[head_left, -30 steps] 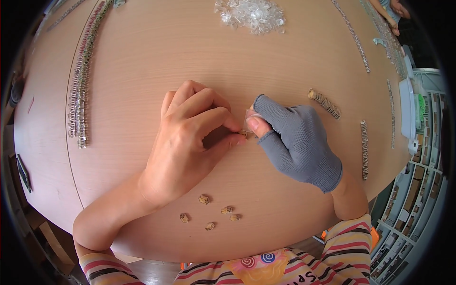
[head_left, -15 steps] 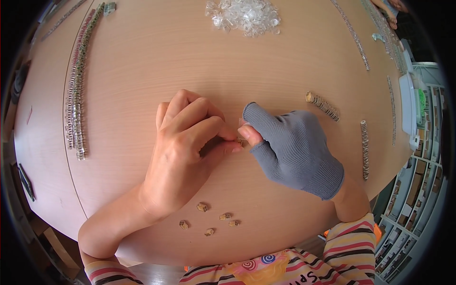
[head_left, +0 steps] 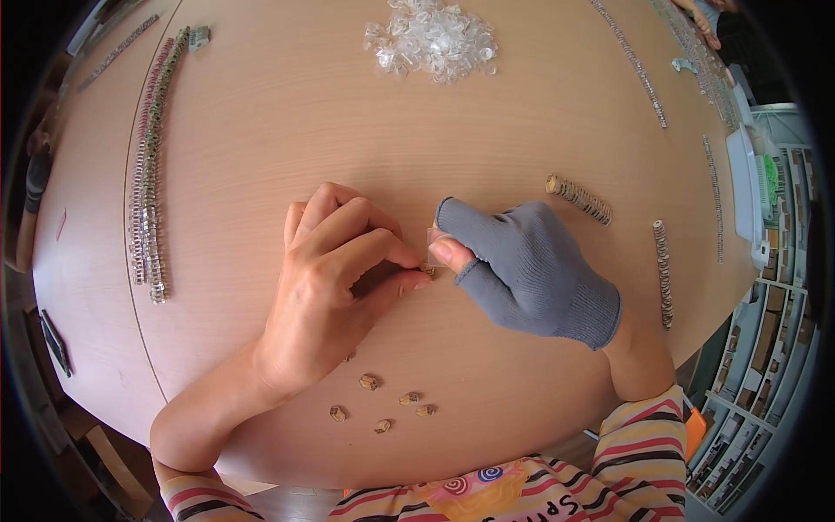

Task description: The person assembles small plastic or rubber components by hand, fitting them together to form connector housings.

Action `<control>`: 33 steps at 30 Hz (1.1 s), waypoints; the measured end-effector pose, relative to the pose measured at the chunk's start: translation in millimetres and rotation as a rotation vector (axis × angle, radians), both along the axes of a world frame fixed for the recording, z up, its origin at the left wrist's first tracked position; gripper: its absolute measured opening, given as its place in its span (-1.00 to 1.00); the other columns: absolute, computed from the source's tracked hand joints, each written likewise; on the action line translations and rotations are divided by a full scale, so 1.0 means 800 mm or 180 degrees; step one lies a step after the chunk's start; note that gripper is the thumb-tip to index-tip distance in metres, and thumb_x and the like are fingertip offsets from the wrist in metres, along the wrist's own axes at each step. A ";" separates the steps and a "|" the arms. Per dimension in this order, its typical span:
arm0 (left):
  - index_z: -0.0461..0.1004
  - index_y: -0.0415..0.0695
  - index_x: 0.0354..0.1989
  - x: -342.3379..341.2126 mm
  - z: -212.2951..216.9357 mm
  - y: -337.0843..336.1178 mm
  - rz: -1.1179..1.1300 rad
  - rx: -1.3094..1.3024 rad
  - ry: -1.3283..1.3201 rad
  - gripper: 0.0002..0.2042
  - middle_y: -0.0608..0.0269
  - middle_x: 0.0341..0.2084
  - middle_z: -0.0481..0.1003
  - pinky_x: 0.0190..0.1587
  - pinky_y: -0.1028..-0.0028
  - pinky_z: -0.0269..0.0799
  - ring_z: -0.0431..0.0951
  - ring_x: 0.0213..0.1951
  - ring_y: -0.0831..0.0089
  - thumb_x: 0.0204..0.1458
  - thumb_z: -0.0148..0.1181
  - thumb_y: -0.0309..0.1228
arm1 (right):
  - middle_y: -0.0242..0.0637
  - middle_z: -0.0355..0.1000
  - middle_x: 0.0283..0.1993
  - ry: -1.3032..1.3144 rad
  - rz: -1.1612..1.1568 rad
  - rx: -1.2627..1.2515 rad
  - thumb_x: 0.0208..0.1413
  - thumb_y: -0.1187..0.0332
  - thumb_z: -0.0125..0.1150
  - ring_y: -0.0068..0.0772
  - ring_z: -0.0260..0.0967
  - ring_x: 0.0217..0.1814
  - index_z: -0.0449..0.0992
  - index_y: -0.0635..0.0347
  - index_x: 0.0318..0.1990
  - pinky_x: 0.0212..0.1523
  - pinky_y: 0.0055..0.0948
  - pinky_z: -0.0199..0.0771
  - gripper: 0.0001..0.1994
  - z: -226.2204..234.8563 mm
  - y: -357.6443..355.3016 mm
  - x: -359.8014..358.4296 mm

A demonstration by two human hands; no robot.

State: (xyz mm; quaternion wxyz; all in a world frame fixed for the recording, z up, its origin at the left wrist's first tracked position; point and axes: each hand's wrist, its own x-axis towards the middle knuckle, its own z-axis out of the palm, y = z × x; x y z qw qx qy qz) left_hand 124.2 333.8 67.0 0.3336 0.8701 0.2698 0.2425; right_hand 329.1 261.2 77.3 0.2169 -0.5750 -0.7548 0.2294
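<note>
My bare left hand [head_left: 335, 283] pinches a small brown-gold piece [head_left: 427, 271] between thumb and fingertips, over the middle of the table. Close beside it, my right hand [head_left: 535, 274], in a grey knitted glove with cut-off fingertips, grips a thin clear plastic piece [head_left: 431, 249]. The two pinched things meet or nearly meet; whether they touch I cannot tell. Several small brown patterned pieces [head_left: 369, 382] lie loose on the table between my forearms, one partly hidden by my left wrist.
A heap of clear plastic pieces [head_left: 439, 42] lies at the far middle. Long rows of stacked small pieces [head_left: 150, 174] stand at the left. Shorter stacks [head_left: 577, 199] and thin rows [head_left: 664, 274] lie at the right. Shelves [head_left: 765, 348] stand beyond the table's right edge.
The view has shifted a little. More of the clear piece now shows at my right fingertips, and another brown piece has come into sight by my left wrist. Both hands keep their pinch.
</note>
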 end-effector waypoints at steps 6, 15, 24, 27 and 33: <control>0.58 -0.04 -0.45 0.003 -0.005 0.002 0.0017 -0.0024 -0.0106 -0.82 0.44 -0.41 0.45 -0.09 0.35 0.16 0.37 -0.19 0.35 -0.23 0.49 -0.45 | -0.24 0.34 -0.71 -0.0423 0.0096 0.0036 0.29 0.24 0.10 -0.15 0.37 -0.72 0.29 0.10 -0.27 -0.68 -0.19 0.27 -0.82 0.007 0.002 -0.004; 0.57 -0.04 -0.47 0.009 -0.004 0.001 -0.0028 0.0050 -0.0140 -0.83 0.45 -0.45 0.44 -0.12 0.36 0.14 0.38 -0.22 0.38 -0.22 0.49 -0.43 | -0.28 0.37 -0.70 -0.0707 0.0328 0.0002 0.26 0.24 0.14 -0.21 0.42 -0.69 0.29 0.08 -0.28 -0.68 -0.23 0.33 -0.81 0.017 0.003 0.000; 0.60 -0.04 -0.44 -0.001 -0.006 0.004 -0.0179 -0.0002 -0.0069 -0.85 0.45 -0.39 0.47 -0.04 0.36 0.13 0.39 -0.18 0.39 -0.17 0.48 -0.43 | -0.21 0.34 -0.72 -0.0135 0.0039 0.0009 0.29 0.22 0.08 -0.11 0.39 -0.68 0.32 0.09 -0.31 -0.66 -0.14 0.31 -0.81 0.002 0.002 0.003; 0.61 -0.08 -0.48 0.003 -0.002 0.002 -0.0138 0.0158 0.0009 -0.80 0.43 -0.40 0.53 -0.08 0.37 0.22 0.44 -0.18 0.39 -0.31 0.53 -0.48 | -0.21 0.33 -0.72 -0.0340 0.0067 0.0025 0.29 0.23 0.09 -0.12 0.39 -0.69 0.32 0.09 -0.31 -0.66 -0.15 0.29 -0.81 0.007 -0.001 0.000; 0.61 -0.07 -0.47 0.000 0.000 0.003 -0.0144 0.0101 0.0002 -0.80 0.43 -0.39 0.53 -0.08 0.37 0.21 0.43 -0.19 0.38 -0.30 0.53 -0.46 | -0.26 0.30 -0.74 -0.0329 0.0108 0.0075 0.28 0.24 0.11 -0.17 0.36 -0.72 0.31 0.08 -0.32 -0.68 -0.20 0.27 -0.81 0.007 -0.001 0.001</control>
